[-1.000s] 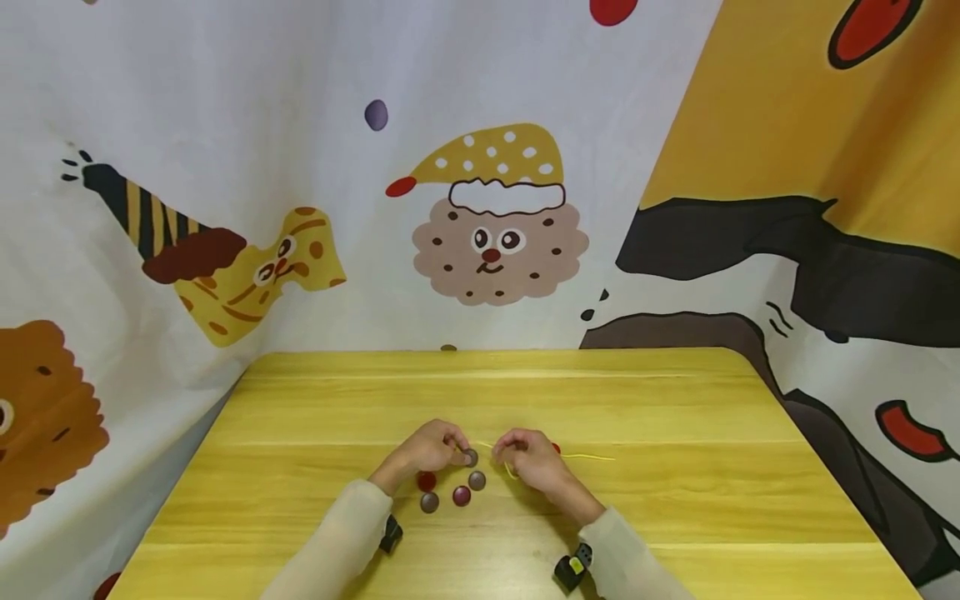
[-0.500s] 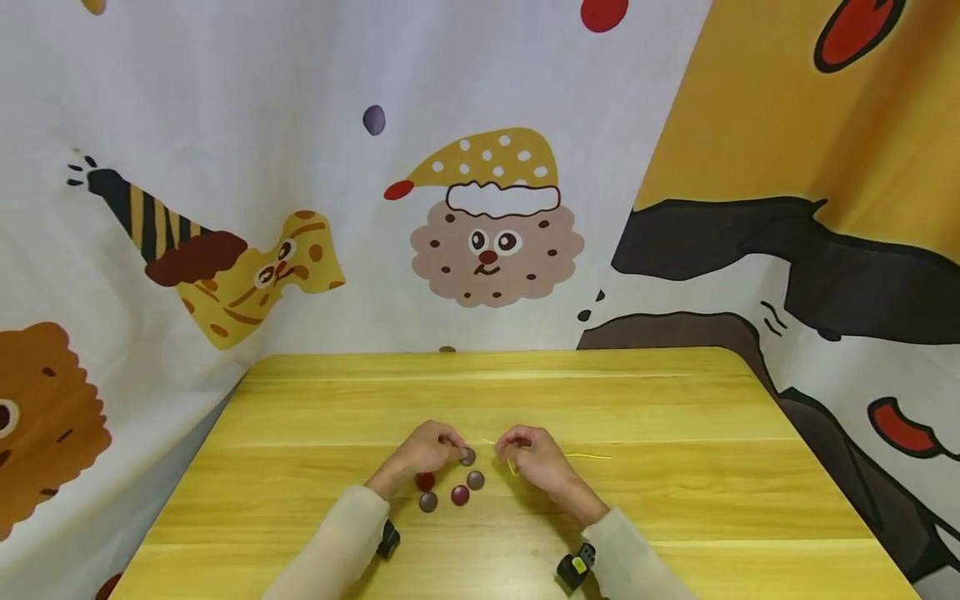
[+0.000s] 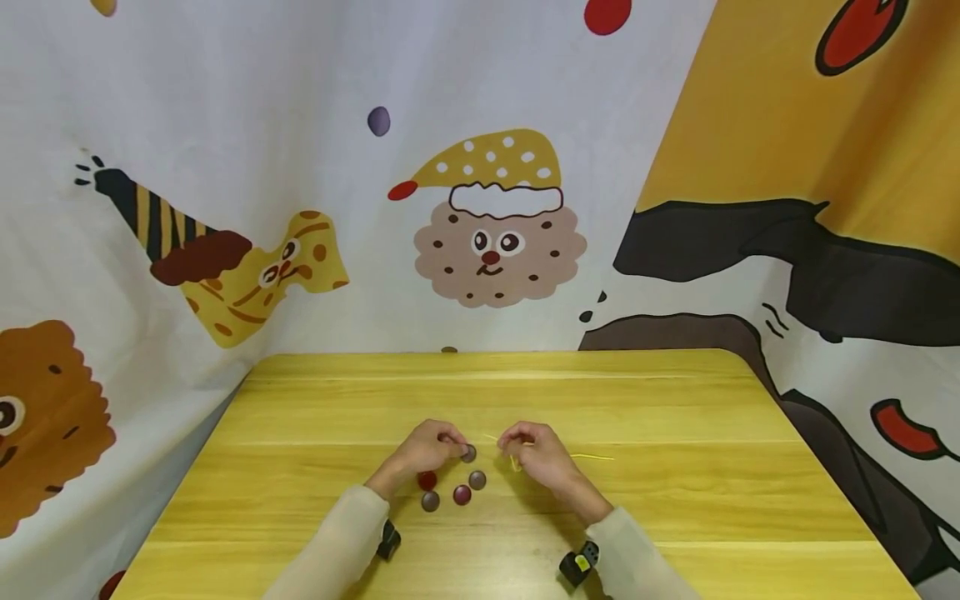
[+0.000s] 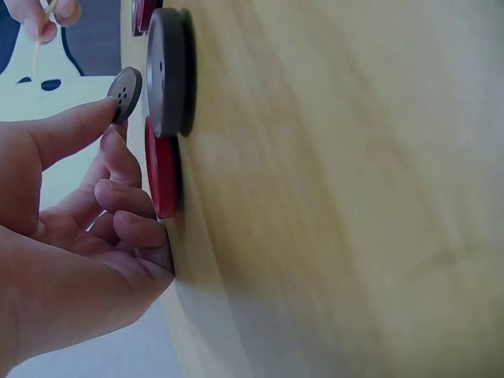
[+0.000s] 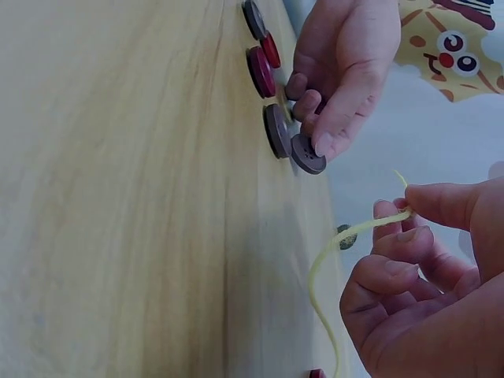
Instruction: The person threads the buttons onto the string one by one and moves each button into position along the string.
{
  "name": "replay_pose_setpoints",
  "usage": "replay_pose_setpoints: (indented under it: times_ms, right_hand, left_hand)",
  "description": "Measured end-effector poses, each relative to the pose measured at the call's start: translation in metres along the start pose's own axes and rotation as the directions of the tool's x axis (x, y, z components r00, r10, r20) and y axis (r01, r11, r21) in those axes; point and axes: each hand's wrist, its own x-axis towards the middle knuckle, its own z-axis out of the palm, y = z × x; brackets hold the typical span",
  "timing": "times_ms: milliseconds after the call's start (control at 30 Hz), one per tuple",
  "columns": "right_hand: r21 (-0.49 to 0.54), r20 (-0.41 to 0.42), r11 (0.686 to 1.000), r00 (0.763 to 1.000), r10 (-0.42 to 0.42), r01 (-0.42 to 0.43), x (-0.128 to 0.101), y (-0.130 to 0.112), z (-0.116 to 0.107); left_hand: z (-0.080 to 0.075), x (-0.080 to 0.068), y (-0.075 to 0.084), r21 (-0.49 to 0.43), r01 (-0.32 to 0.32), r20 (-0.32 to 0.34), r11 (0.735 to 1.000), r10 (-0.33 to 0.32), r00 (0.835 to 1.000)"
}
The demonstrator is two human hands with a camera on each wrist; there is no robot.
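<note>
The far half of the worktop point(image 3: 525, 383) lies bare up to its far edge, open to passage. Toward the near edge at centre, four loose buttons point(image 3: 453, 489) lie close together between the two forearms. A yellow cord point(image 3: 592, 456) trails toward the right edge. A printed curtain point(image 3: 300, 167) closes off the far and side edges.

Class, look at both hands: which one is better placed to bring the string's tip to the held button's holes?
Probably the right hand: it pinches the yellow string near its tip, close to the grey button that the left hand holds up.
</note>
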Motion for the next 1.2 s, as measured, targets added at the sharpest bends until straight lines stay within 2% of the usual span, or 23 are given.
replay_pose_setpoints:
  times_ms: [433, 733, 933, 1200]
  right_hand:
    - [-0.009, -0.014, 1.0, 1.0, 0.007, -0.007, 0.0, -0.007, -0.001]
    - [-0.008, -0.022, 1.0, 1.0, 0.005, -0.005, 0.0, -0.011, -0.002]
    - [-0.035, -0.036, 0.999, 0.999, -0.003, 0.002, 0.0, -0.014, -0.002]
    - [-0.053, -0.05, 0.998, 0.998, -0.027, 0.025, -0.001, -0.02, -0.002]
  left_hand:
    - [-0.004, 0.003, 0.0, -0.064, 0.034, -0.005, 0.997, -0.034, 0.999]
    - [-0.007, 0.003, 0.0, -0.127, 0.05, -0.035, 0.991, -0.055, 0.998]
    - [-0.009, 0.001, 0.004, -0.189, 0.056, -0.098, 0.98, -0.076, 0.992]
    - [-0.009, -0.003, 0.014, -0.236, 0.017, -0.182, 0.972, -0.061, 0.981]
